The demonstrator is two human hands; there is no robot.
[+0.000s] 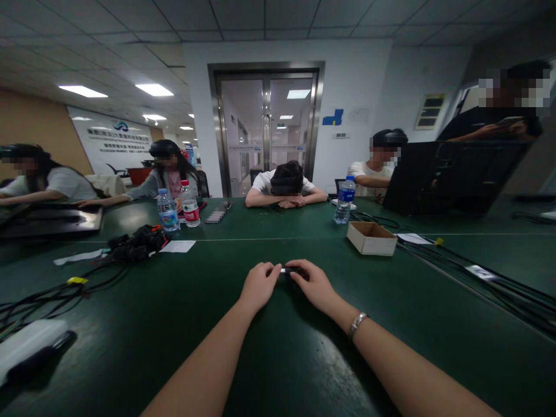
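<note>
Between my two hands, just over the green table point(278, 347), is a small slim object, black with a silver section point(284, 271). It looks like a pen or something similar, but most of it is hidden by fingers. My left hand point(260, 285) is closed, with thumb and fingers pinching its left end. On the right end, my right hand point(316, 285) is closed round the black part, thumb below and fingers above. A silver bracelet point(357, 325) circles my right wrist.
An open cardboard box point(372, 238) stands ahead to the right, near a water bottle point(344, 200). Black cables point(460, 263) run along the right; more cables point(47, 301) lie left beside a black tangled bundle point(136, 244). Two bottles point(190, 204) stand front left. Several people sit across the table.
</note>
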